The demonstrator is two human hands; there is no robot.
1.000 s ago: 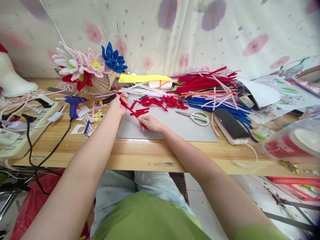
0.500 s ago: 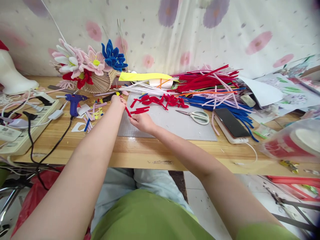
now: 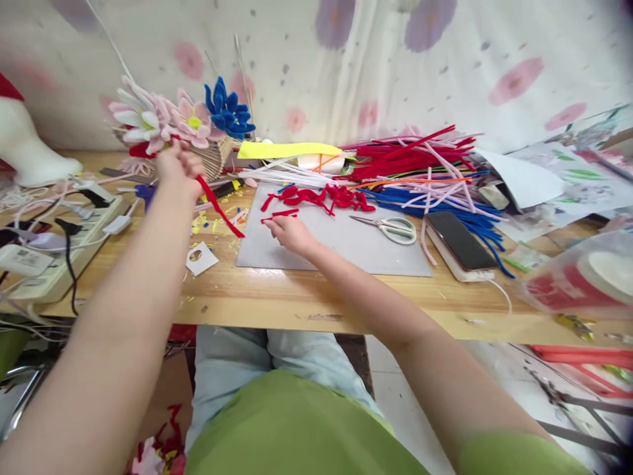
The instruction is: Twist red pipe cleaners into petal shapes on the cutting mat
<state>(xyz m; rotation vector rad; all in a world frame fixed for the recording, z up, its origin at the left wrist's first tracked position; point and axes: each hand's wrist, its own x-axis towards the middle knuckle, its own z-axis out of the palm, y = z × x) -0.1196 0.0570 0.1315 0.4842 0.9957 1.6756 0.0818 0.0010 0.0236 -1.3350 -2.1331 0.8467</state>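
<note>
My left hand point(image 3: 179, 168) is closed on a red fuzzy strip point(image 3: 222, 212), raised in front of the fan-shaped flower piece point(image 3: 215, 158). The strip hangs down to the right, its lower end near the left edge of the grey mat point(image 3: 326, 244). My right hand point(image 3: 288, 232) rests over the mat with fingertips pressed together at the end of a short red piece; what they grip is too small to make out. Just beyond it lie short red pieces point(image 3: 285, 213). Twisted red shapes point(image 3: 316, 198) lie along the mat's back, and scissors point(image 3: 390, 229) lie to the right.
Bundles of red point(image 3: 410, 158) and blue stems lie behind the mat. A phone point(image 3: 459, 241) sits at the right, near a bagged cup point(image 3: 583, 277). At left are a power strip point(image 3: 74, 251), cables and a blue glue gun point(image 3: 144, 192). A white paper scrap point(image 3: 202, 259) lies near the front.
My left hand has moved left and up, away from my right hand, drawing out the red strip. The glue gun is now mostly covered by my left arm. My right hand has barely moved.
</note>
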